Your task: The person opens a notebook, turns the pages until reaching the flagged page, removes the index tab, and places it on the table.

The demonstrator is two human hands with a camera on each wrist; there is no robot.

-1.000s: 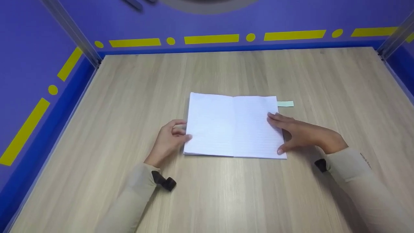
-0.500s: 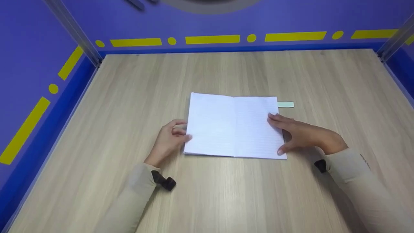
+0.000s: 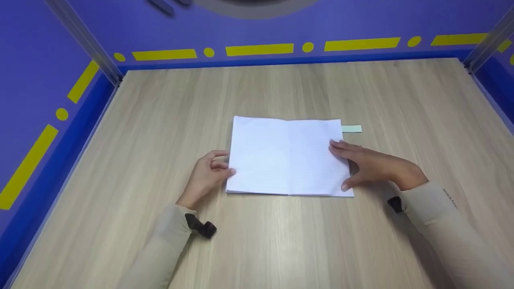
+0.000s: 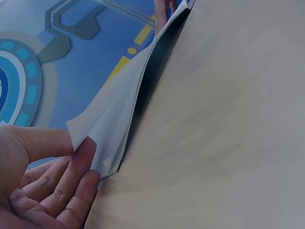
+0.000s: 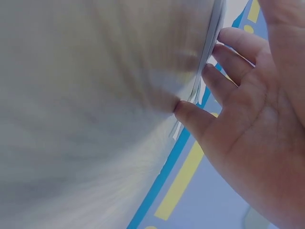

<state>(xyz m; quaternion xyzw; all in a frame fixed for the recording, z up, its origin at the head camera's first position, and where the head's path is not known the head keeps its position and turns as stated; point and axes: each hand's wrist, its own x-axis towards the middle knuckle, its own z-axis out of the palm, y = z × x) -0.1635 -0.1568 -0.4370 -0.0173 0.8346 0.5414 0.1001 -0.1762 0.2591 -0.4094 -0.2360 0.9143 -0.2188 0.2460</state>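
An open notebook (image 3: 257, 156) with white lined pages lies on the table, its fold running near-to-far down the middle. At its left edge, my left hand (image 3: 205, 176) pinches page edges, thumb on top and fingers beneath. The left wrist view shows these pages (image 4: 114, 109) lifted at the corner between thumb and fingers of the left hand (image 4: 52, 176). My right hand (image 3: 373, 166) rests on the right page's outer edge, thumb and fingers spread apart. In the right wrist view, the extended fingers of the right hand (image 5: 248, 105) lie along the notebook's edge (image 5: 208, 47).
A pale green paper tab (image 3: 351, 129) sticks out from the notebook's upper right side. The wood-grain table (image 3: 257, 241) is bordered by blue panels (image 3: 257, 30) with yellow marks at the back and sides. Black camera mounts (image 3: 200, 226) sit at both wrists.
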